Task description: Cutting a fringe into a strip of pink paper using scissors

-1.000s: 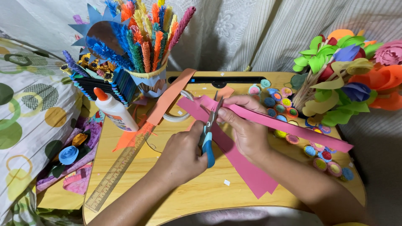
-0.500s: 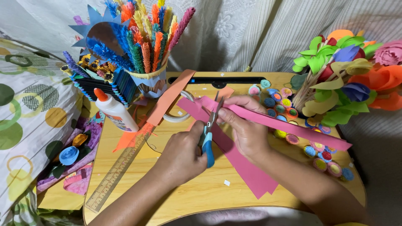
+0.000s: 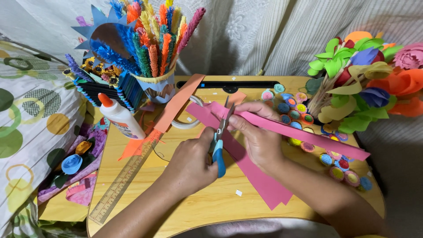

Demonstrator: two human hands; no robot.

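My left hand (image 3: 190,159) grips blue-handled scissors (image 3: 219,145), blades pointing away from me and slightly apart over pink paper. My right hand (image 3: 260,136) pinches a long pink paper strip (image 3: 308,137) that runs off to the right. More pink paper (image 3: 260,178) lies under both hands on the small wooden lap table (image 3: 207,205). The scissor tips sit at the pink strip's left end, just beside my right fingertips.
On the left lie a wooden ruler (image 3: 125,178), an orange paper strip (image 3: 176,105), a white glue bottle (image 3: 120,117) and a tape roll (image 3: 187,123). A cup of colourful fringed sticks (image 3: 154,48) stands behind. Small rolled paper discs (image 3: 339,169) and paper flowers (image 3: 365,83) fill the right.
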